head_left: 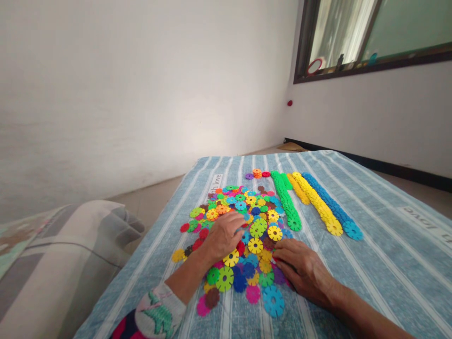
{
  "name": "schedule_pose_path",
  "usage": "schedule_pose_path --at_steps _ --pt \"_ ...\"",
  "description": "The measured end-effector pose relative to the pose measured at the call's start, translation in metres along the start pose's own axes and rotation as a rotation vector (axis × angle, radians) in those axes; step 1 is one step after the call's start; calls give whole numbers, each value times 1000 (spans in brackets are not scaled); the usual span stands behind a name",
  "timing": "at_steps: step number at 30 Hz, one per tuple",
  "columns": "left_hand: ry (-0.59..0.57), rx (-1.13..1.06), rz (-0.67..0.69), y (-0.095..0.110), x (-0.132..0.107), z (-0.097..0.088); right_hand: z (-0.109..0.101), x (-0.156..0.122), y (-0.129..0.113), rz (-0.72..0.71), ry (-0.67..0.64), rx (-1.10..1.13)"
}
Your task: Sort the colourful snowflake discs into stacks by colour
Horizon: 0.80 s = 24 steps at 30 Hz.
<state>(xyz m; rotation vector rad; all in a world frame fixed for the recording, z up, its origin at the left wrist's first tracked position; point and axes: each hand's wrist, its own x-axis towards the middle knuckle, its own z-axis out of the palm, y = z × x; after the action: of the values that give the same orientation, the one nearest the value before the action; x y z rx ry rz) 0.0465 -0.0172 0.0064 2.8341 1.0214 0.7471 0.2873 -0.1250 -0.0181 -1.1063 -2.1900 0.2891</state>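
Surface (384,273), cloth-covered: left edge close to the disc pile, open room wider to the pile's right. A draped grey bundle (88,245) stands left of the pile, off the surface. The disc pile (258,228) overlaps too heavily to count. Right of it, five disc rows restrict movement: two green (285,202), two yellow (317,203), one blue (331,202). Left hand (226,233) over the pile, fingers bent; right hand (303,268) at its right side, fingers together; cannot tell whether either grips. Beyond the pile: one orange stack (257,173), one red disc (266,174), one purple disc (249,176).
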Motion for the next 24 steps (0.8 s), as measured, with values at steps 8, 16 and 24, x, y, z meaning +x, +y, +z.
schedule_pose_path --at_steps 8,16,24 --pt "-204 -2 118 23 5 2 0 -1 1 -11 5 -4" --pt "-123 192 -103 6 4 -6 -1 0 0 -5 8 -10" --pt "-60 5 112 14 3 0 -3 1 0 1 -1 -10"
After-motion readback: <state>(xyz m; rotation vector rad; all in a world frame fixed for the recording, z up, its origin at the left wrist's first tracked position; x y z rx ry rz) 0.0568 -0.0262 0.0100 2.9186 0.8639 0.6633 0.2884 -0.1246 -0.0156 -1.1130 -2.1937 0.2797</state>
